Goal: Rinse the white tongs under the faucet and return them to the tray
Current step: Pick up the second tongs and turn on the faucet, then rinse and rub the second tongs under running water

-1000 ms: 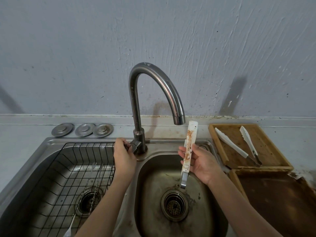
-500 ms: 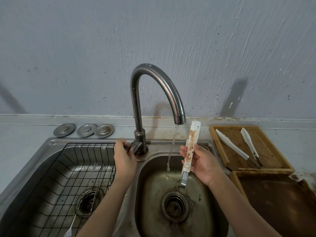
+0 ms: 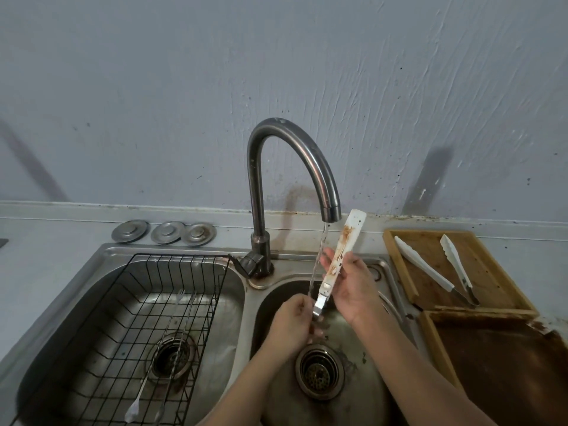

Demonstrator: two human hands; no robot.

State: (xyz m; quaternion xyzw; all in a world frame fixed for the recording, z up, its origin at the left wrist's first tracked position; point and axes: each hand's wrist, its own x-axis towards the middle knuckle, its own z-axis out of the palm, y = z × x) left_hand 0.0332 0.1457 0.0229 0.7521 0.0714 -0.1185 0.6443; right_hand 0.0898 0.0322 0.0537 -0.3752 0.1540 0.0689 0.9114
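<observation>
- Head view: right hand [image 3: 349, 290] is closed around the middle of the white tongs [image 3: 339, 258], thumb on the near face, fingers behind
- left hand [image 3: 295, 321], at its 8 o'clock, pinches the tongs' metal hinge end with curled fingers
- tongs stand nearly upright over the right sink basin [image 3: 365, 392], stained tip just beside the faucet [image 3: 319, 182] spout at 12 o'clock; the water stream [image 3: 319, 256] runs down their left edge
- likely light and stiff but slick when wet, and springy, so a mid-handle grip with both arms squeezed together seems safest
- wooden tray [image 3: 504, 287] at 3 o'clock holds two more tongs [image 3: 424, 262]
</observation>
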